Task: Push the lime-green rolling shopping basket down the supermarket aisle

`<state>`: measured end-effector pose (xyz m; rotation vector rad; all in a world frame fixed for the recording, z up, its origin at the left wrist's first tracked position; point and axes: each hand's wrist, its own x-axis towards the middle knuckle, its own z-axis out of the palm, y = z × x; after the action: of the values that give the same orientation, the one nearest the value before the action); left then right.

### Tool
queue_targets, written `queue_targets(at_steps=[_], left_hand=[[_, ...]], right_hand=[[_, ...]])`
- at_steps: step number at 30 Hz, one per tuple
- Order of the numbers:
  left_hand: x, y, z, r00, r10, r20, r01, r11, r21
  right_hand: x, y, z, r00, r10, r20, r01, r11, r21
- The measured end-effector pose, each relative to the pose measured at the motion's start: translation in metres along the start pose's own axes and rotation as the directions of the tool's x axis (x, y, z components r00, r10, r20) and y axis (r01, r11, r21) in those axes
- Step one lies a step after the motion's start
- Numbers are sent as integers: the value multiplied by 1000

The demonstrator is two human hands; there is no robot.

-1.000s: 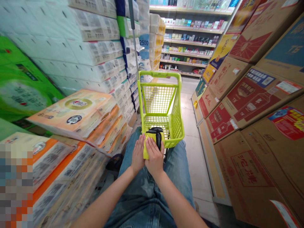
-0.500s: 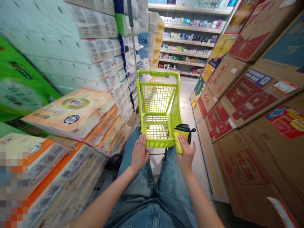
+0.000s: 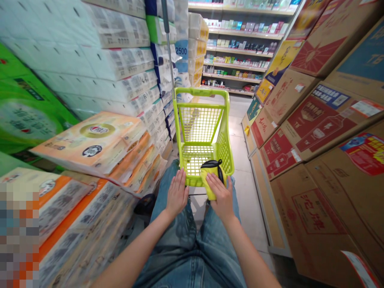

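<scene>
A lime-green plastic shopping cart (image 3: pixel 202 104) stands between my knees, its grid basket facing me. My left hand (image 3: pixel 177 193) rests with its fingers stretched out at the near left corner of the basket. Under the fingers of my right hand (image 3: pixel 222 196) a yellow cloth with black edging (image 3: pixel 207 176) is pressed against the near rim, toward the right. The black part and a small loop of the cloth stick up over the rim. My right palm and part of the cloth are hidden by the back of the hand.
Stacked tissue packs (image 3: pixel 90 132) crowd the left side. Cardboard cartons (image 3: pixel 318 212) are piled along the right on a low wooden base (image 3: pixel 267 208). A thin metal pole (image 3: pixel 170 56) rises by the cart's left side. Shelves of small boxed goods (image 3: pixel 240 52) stand across the far end.
My right hand has moved left with the yellow cloth, from the basket's right corner onto the near rim. My left hand stays almost where it was.
</scene>
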<state>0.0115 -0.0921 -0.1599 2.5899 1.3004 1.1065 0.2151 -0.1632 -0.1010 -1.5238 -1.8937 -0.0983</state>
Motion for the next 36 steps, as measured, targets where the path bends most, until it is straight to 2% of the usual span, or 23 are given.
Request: queue_targets(at_steps=[3, 5, 6, 9, 13, 16, 18, 21, 25, 28, 31, 33, 36], left_hand=[[0, 1, 1, 1000, -2, -1, 2, 1000, -31], [0, 1, 2, 1000, -6, -2, 5, 999, -42], [0, 1, 2, 1000, -8, -4, 8, 999, -45], [0, 1, 2, 1000, -15, -10, 15, 999, -45], [-2, -3, 1, 1000, -3, 6, 3, 999, -34], [-3, -5, 1, 1000, 9, 14, -8, 999, -34], [-2, -5, 2, 1000, 3, 7, -2, 999, -33], [-1, -2, 3, 1000, -8, -3, 8, 999, -41], [0, 1, 3, 1000, -16, -1, 16, 998, -64], [0, 2, 3, 1000, -12, 3, 12, 998, -64], [0, 1, 3, 1000, -14, -3, 14, 998, -59], [0, 1, 3, 1000, -17, -7, 17, 998, -55], [-1, -1, 3, 1000, -5, -5, 5, 999, -50]], right_hand=[[-13, 39, -21, 993, 76, -89, -82, 995, -65], [-14, 46, -22, 984, 115, -139, -129, 987, -99], [-12, 41, -18, 978, 128, -168, -148, 983, -113], [2, 4, 7, 969, 143, -203, -169, 979, -113], [24, -57, 43, 992, 96, -81, -95, 995, 14], [28, -71, 50, 998, 47, -37, -45, 998, 50], [22, -59, 44, 1000, -11, -1, 11, 999, 38], [6, -20, 20, 997, -70, 28, 71, 998, -2], [-13, 38, -14, 995, 7, -97, -17, 994, -104], [-18, 55, -22, 982, 79, -174, -106, 982, -155], [-13, 34, -9, 970, 121, -211, -159, 972, -173], [-6, 4, 9, 974, 119, -194, -149, 978, -147], [10, -45, 39, 992, 79, -102, -85, 995, -53]])
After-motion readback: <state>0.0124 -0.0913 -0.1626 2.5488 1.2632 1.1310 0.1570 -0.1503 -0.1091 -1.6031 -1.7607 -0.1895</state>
